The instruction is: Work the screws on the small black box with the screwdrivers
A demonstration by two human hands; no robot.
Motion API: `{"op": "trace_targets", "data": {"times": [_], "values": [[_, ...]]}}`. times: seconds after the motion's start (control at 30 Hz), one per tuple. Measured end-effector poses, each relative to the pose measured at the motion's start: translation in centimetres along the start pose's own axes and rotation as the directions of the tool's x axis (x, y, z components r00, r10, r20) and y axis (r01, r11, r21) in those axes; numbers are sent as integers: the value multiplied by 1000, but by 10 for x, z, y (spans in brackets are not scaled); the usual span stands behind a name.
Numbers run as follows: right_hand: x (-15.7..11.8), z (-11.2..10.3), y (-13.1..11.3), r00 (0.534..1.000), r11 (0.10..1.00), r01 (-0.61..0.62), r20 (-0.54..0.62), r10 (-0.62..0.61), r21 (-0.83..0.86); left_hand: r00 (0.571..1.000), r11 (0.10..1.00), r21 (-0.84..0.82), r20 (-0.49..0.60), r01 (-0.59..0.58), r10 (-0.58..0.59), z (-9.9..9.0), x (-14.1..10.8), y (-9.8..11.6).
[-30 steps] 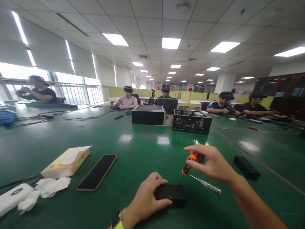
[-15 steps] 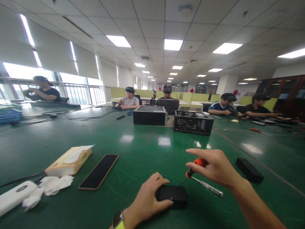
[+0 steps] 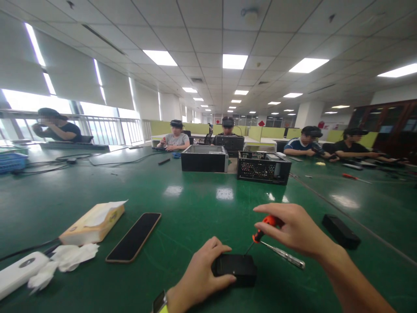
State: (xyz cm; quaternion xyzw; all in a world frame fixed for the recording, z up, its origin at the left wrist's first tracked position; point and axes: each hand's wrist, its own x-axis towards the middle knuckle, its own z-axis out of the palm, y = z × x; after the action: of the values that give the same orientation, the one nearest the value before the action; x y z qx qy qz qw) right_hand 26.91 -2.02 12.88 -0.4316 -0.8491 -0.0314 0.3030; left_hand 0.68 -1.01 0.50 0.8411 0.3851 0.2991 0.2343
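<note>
Two hands we record toward the table's (image 3: 189, 204) near edge. The left hand (image 3: 206, 271) clasps a black block (image 3: 239, 268) between thumb and fingers. The right hand (image 3: 291, 224) loosely grips an orange-and-black screwdriver (image 3: 258, 235), thumb and forefinger spread; its tip meets the block's top. We note a silvery tool (image 3: 286, 256) just beside, a second black block (image 3: 341, 231) farther from that edge, rightward, and a phone (image 3: 134, 238) to the left.
</note>
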Motion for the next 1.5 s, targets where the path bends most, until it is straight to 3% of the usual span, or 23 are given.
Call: {"op": "trace_targets", "data": {"times": [0.17,0.4,0.63,1.03,1.5], "values": [[2,-5,-6,996,992,4,88,-16,129,1000,1000,-6,10,4,-4,0,0,-1],[2,-1,-12,996,988,21,-92,-7,150,999,1000,-10,27,-20,20,-1,-1,1],[4,10,-16,999,985,51,-27,-47,166,999,1000,-11,37,-25,26,-2,-1,3],[3,10,-16,991,978,123,-76,-112,169,999,1000,-4,34,-4,4,-2,-2,3],[3,10,-15,994,982,101,-44,-95,157,999,1000,3,30,-18,18,-2,-2,0]]}}
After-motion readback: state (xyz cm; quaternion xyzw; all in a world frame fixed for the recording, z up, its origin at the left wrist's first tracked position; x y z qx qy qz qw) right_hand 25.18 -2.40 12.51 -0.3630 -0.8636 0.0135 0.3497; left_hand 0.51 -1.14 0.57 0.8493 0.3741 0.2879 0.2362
